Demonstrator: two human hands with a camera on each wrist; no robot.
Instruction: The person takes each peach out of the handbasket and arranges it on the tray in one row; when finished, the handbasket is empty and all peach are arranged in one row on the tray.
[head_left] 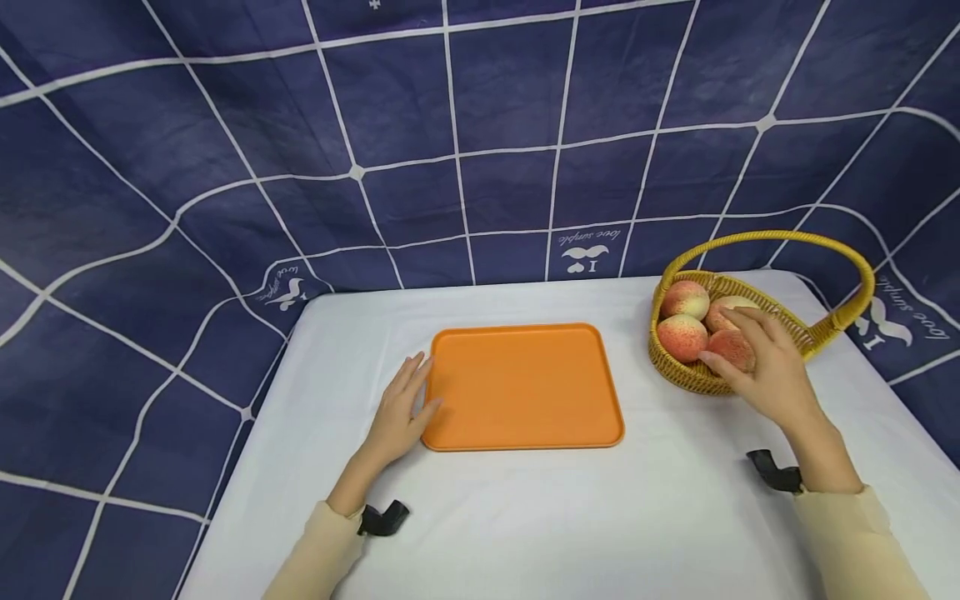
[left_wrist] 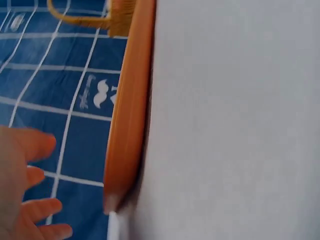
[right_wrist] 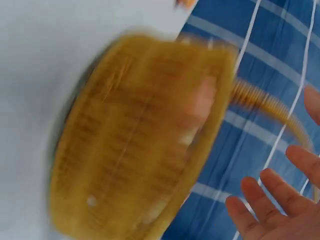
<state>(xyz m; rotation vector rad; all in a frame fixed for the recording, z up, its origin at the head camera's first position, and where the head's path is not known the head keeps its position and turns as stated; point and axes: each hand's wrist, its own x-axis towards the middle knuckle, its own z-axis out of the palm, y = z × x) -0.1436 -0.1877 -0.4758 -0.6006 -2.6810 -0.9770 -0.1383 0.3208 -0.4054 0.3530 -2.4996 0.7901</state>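
My right hand (head_left: 776, 371) hovers over the near right side of a yellow wicker basket (head_left: 682, 377), its thumb and fingers spread above the peaches (head_left: 682, 337) inside. The right wrist view shows those fingers (right_wrist: 287, 202) apart, with nothing between them, beside the blurred basket wall (right_wrist: 125, 140). On the left, my other hand (head_left: 396, 417) is at the left edge of an orange rectangular tray (head_left: 525, 387), fingertips overlapping its rim in the head view. The left wrist view has the tray's side (left_wrist: 131, 105) with loosely bent fingers (left_wrist: 42, 210) near it.
The basket's tall arched handle (head_left: 772, 236) rises over the fruit and leans toward the right. A white cloth (head_left: 555, 517) covers the table. Behind it hangs a dark blue curtain (head_left: 510, 92) with white grid lines.
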